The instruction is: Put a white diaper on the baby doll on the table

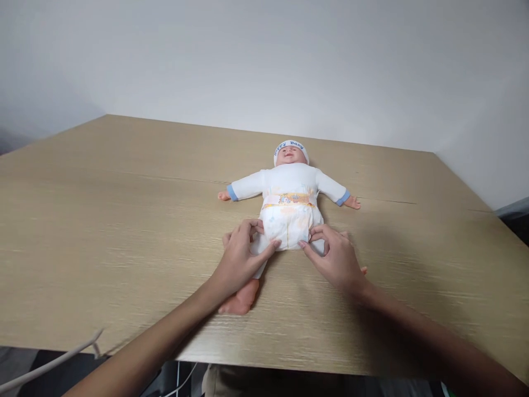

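A baby doll (290, 177) lies on its back on the table, head away from me and arms spread. It has a white top with blue cuffs and a white cap with blue lettering. Around its hips is a white diaper (288, 223) with an orange patterned band across the waist. My left hand (247, 251) grips the diaper's edge at the left leg, thumb on the front, fingers at the side. On the other side my right hand (333, 252) pinches the right leg edge likewise. One doll foot (242, 298) shows below my left wrist; my right hand mostly hides the other leg.
The wooden table (124, 231) has a thin seam running across it. A pale wall (264, 66) stands behind its far edge. A white cable (53, 361) rises at the near left edge, and thinner cords hang below the table front.
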The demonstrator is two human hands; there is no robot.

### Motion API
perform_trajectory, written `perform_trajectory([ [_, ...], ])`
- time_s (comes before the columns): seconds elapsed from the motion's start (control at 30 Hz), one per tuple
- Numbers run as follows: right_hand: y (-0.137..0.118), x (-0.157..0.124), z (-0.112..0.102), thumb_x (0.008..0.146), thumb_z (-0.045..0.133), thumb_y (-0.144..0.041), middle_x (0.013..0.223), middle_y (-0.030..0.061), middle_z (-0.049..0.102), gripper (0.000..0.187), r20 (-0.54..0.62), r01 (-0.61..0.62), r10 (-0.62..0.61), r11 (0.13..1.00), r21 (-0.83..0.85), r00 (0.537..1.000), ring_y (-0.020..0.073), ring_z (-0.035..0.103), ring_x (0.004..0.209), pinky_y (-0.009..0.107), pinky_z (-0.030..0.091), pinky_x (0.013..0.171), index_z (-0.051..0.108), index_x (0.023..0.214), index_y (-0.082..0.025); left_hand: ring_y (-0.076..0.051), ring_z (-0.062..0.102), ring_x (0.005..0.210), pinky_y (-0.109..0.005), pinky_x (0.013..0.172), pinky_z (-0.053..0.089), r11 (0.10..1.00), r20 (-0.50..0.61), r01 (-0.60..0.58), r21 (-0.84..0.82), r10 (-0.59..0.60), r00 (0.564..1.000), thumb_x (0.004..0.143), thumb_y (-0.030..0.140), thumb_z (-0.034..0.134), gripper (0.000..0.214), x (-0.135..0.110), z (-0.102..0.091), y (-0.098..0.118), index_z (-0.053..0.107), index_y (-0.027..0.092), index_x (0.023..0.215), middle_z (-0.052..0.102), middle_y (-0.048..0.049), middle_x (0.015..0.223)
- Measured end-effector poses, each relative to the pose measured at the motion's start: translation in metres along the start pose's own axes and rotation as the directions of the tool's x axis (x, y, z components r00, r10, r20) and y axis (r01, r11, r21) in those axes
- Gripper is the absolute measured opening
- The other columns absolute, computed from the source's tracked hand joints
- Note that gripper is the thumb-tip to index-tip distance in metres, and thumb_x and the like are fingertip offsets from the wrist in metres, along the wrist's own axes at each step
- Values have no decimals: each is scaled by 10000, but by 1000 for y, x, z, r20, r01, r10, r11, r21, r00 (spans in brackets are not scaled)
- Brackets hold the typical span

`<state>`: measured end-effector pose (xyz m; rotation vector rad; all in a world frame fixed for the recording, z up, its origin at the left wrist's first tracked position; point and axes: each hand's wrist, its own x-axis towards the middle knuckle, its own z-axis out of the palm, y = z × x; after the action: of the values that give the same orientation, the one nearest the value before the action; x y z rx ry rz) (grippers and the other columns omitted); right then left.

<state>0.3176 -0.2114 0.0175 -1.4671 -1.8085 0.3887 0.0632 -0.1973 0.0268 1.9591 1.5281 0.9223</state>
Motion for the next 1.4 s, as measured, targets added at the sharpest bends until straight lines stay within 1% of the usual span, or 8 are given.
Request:
perform_trajectory([
  [0.13,-1,0,-1,986,779,-407,875,1,834,136,5,44,-44,998,-45,999,235,694,694,451,464,901,748,949,-280,-315,688,1122,-525,1035,444,992,40,32,-121,-27,999,990,531,760,434,-2,-1,0,557,258,1259,760,-95,1209],
  [0.27,-2,-2,0,973,802,-451,921,3,836,205,10,-16,16,1000,-13,1000,216,676,666,458,471,938,715,1004,-268,-316,712,1188,-481,966,543,960,41,62,-273,-52,998,988,533,781,523,-6,3,-7,492,275,1339,759,-107,1226],
  [0.4,-3,-2,0,947,840,-444,959,-10,841,240,3,-59,59,998,28,998,199,655,638,464,466,970,692,1014,-267,-316,742,1096,-484,901,602,935,63,66,-347,-47,997,993,503,786,406,-4,4,-10,604,276,1277,781,-119,1182],
  [0.57,-4,-2,0,1000,775,-424,852,-2,804,174,-5,31,-31,998,-54,999,222,669,693,430,451,883,743,924,-271,-293,748,923,-461,807,623,939,97,67,-337,-36,995,996,487,770,275,2,-1,-3,743,266,1157,810,-82,1048],
  [1.0,-3,-1,2,976,826,-349,861,-7,766,178,43,68,-64,992,-102,997,220,673,817,380,376,878,705,921,-231,-282,734,1000,-391,881,561,882,247,249,-400,-158,956,926,555,805,393,11,-5,2,796,188,1065,824,-90,1072],
  [1.2,-4,2,6,1015,799,-404,974,26,773,241,125,107,-85,979,-173,988,248,680,945,388,350,889,715,884,-220,-314,738,1122,-459,1036,565,938,245,137,-319,-58,968,937,547,780,382,16,2,-1,839,210,1109,840,-91,1155],
  [1.3,-2,7,3,1023,779,-393,955,18,749,279,142,80,-65,991,-103,988,229,658,919,365,361,850,692,825,-216,-322,748,1103,-477,1031,577,926,263,173,-337,-84,961,889,567,804,421,20,0,1,855,204,1096,850,-108,1156],
  [1.4,0,12,-2,1027,741,-412,796,-4,660,381,160,30,-35,999,34,987,183,575,752,327,368,730,598,734,-215,-343,756,1148,-491,1024,594,845,390,297,-444,-115,913,870,591,809,504,24,-10,9,850,184,1163,850,-128,1204],
])
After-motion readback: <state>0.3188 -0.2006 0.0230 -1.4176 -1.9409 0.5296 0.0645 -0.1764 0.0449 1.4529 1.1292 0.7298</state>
